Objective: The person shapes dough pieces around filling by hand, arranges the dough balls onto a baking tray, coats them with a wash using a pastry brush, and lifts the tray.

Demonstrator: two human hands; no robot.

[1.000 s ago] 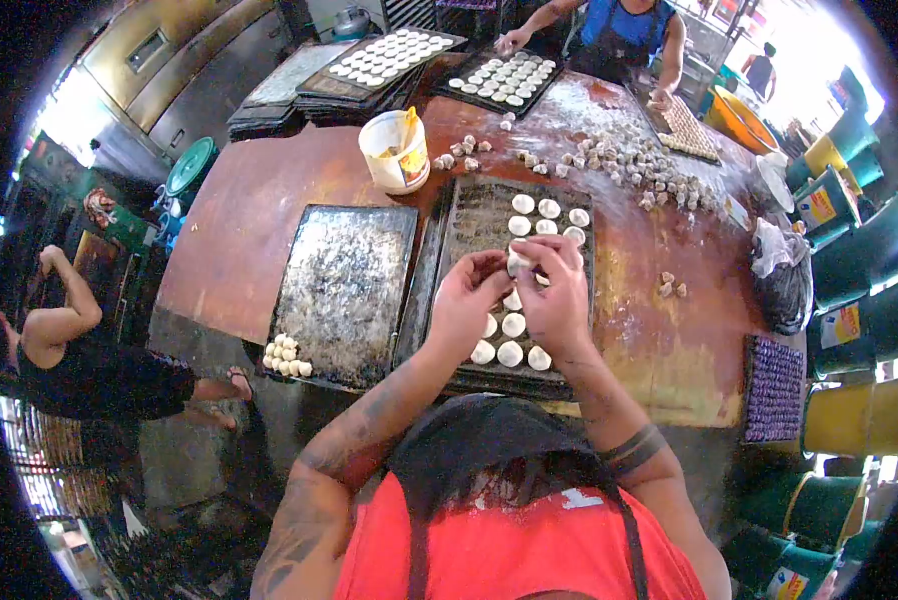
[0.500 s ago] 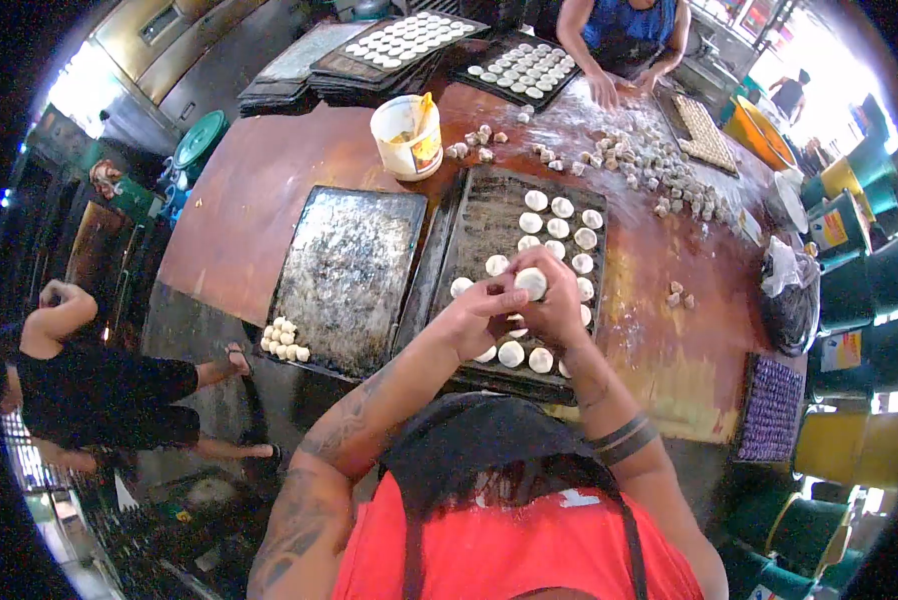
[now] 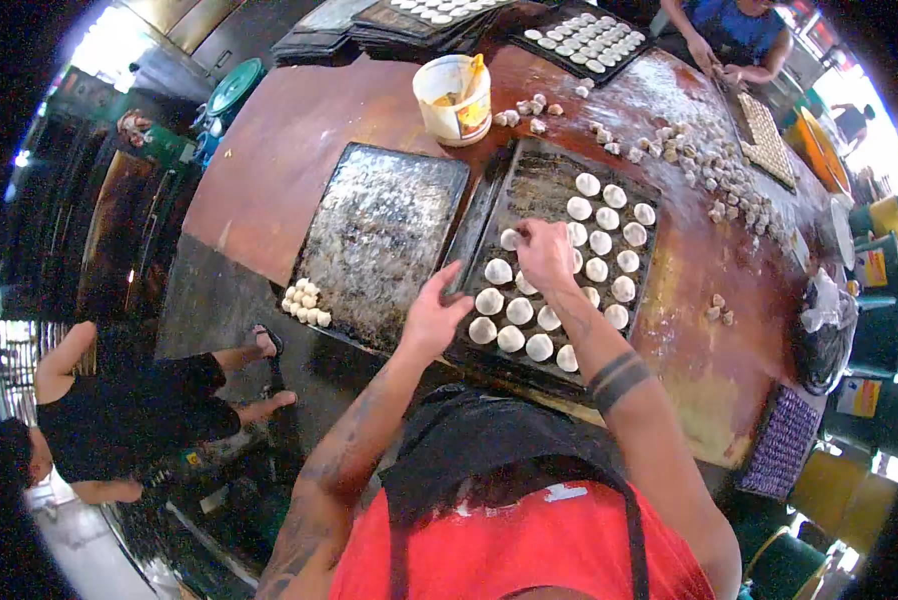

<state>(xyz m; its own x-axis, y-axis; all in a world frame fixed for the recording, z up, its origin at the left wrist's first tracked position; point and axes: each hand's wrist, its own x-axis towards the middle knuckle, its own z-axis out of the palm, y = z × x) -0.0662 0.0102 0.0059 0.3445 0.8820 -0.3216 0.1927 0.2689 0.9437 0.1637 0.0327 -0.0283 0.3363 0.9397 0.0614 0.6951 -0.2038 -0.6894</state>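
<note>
A white printed mark [image 3: 566, 492] on the red shirt [image 3: 509, 565] is partly covered by the black apron [image 3: 499, 435] and unreadable. The left hand [image 3: 434, 315] is empty, thumb and fingers spread apart. The right hand [image 3: 547, 255] pinches a dough round [image 3: 510, 239] at its edge, over the dark tray [image 3: 541, 172]; whether the round touches it cannot be told. Other rounds [image 3: 539, 347] sit nearby. Beyond, the white tub [image 3: 439, 84] bears an orange-red label [image 3: 474, 120], illegible here.
</note>
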